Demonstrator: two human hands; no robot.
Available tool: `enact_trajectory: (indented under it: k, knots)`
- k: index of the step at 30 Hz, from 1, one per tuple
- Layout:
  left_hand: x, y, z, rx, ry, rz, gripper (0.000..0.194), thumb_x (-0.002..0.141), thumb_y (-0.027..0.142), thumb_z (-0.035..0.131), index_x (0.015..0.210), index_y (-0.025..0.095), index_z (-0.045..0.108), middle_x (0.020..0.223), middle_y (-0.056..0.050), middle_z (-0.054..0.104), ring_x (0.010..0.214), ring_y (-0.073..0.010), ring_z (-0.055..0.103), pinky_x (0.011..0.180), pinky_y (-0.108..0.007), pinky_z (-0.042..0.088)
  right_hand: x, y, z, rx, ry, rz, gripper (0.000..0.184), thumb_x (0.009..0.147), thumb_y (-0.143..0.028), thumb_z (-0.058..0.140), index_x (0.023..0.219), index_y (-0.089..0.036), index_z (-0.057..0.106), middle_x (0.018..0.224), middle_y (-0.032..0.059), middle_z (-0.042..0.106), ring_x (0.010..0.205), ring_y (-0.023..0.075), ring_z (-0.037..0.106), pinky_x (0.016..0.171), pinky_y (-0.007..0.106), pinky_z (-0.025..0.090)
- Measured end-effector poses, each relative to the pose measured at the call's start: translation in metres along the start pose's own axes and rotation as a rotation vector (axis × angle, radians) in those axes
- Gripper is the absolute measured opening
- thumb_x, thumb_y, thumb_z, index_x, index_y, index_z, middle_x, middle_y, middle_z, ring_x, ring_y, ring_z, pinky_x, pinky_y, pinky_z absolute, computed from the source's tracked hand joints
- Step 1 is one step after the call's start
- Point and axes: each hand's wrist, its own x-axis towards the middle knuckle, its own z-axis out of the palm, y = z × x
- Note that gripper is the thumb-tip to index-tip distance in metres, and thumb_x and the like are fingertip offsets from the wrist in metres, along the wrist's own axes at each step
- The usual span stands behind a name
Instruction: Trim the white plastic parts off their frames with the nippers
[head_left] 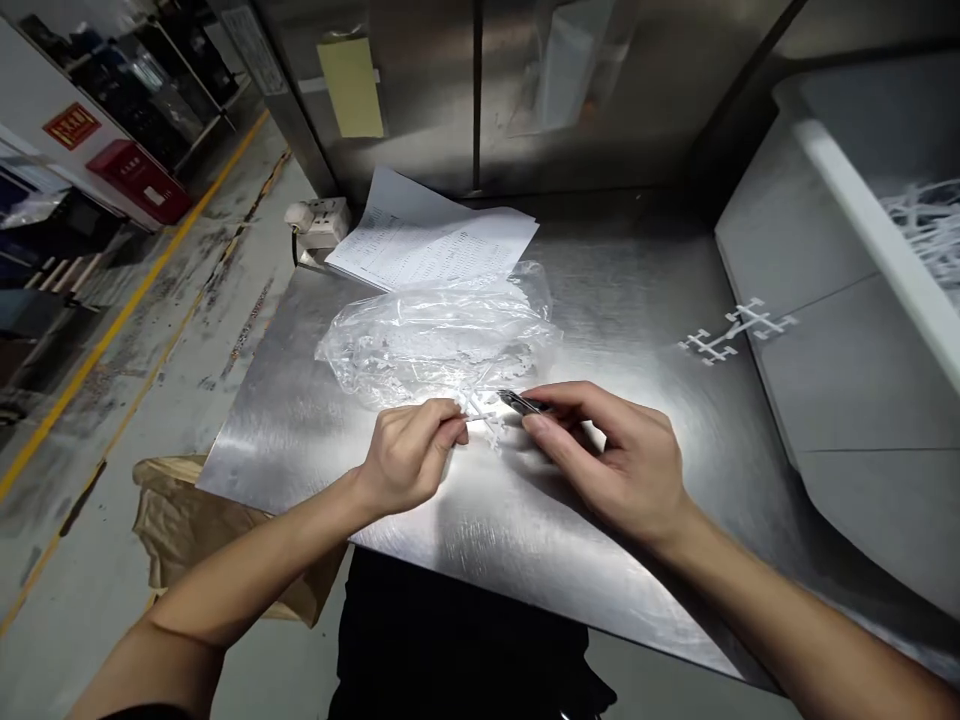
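OK, mid-job by my read

I see left hand (pixel 412 455) pinched closed on a white sprue (pixel 478 408) over the table (pixel 622 300), just in front of the bag (pixel 435 335); right hand (pixel 619 460) curled part-open round nippers (pixel 519 402), tips beside the sprue, contact unclear. Branches remain on it, so unfinished, I'd judge. Loose sprue (pixel 739 328) lies by the bin (pixel 877 250); white strips (pixel 930 230) inside look done. Bag count unreadable
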Motion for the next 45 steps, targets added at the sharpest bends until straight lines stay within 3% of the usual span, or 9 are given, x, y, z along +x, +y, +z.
enact_trajectory:
  k: [7,22,33,38,45]
  knots:
    - [-0.0010,0.0004,0.0026,0.059,-0.078,0.112,0.013,0.108,0.011,0.054,0.109,0.020,0.063,0.082,-0.001,0.078,0.069,-0.0156,0.076,0.061,-0.026,0.057,-0.0015,0.0000,0.0006,0.018,-0.021,-0.018,0.010,0.105,-0.024,0.075,0.114,-0.023,0.078,0.077,-0.0015,0.070,0.059,0.0126,0.061,0.055,0.029,0.049]
    - [0.0012,0.0015,0.0032,0.062,-0.076,0.111,0.014,0.109,0.011,0.052,0.107,0.020,0.062,0.080,-0.001,0.076,0.065,-0.0144,0.072,0.058,-0.025,0.054,-0.0007,-0.0011,0.0006,0.036,-0.039,-0.018,0.012,0.104,-0.025,0.074,0.115,-0.023,0.079,0.080,0.0002,0.074,0.062,0.0141,0.065,0.055,0.029,0.050]
    - [0.0022,0.0026,0.0019,0.046,-0.105,0.092,0.016,0.110,0.011,0.050,0.104,0.020,0.062,0.080,-0.001,0.075,0.064,-0.0143,0.071,0.058,-0.025,0.052,0.0006,-0.0007,0.0005,0.065,-0.051,-0.046,0.010,0.104,-0.024,0.075,0.113,-0.023,0.079,0.075,-0.0027,0.069,0.059,0.0125,0.061,0.053,0.028,0.048]
    - [0.0011,0.0025,0.0031,0.084,-0.088,0.154,0.015,0.108,0.009,0.053,0.104,0.020,0.062,0.081,-0.002,0.076,0.064,-0.0147,0.071,0.058,-0.026,0.052,-0.0003,-0.0010,0.0013,0.052,-0.042,-0.058,0.010,0.104,-0.023,0.075,0.113,-0.021,0.079,0.078,-0.0014,0.072,0.061,0.0129,0.063,0.056,0.028,0.049]
    - [0.0005,0.0030,0.0051,0.181,-0.089,0.214,0.010,0.110,0.013,0.060,0.102,0.017,0.065,0.078,-0.001,0.074,0.062,-0.0148,0.070,0.058,-0.027,0.050,-0.0004,0.0013,0.0055,0.117,-0.064,0.113,0.010,0.103,-0.027,0.076,0.108,-0.021,0.082,0.080,0.0004,0.077,0.066,0.0155,0.069,0.058,0.028,0.051]
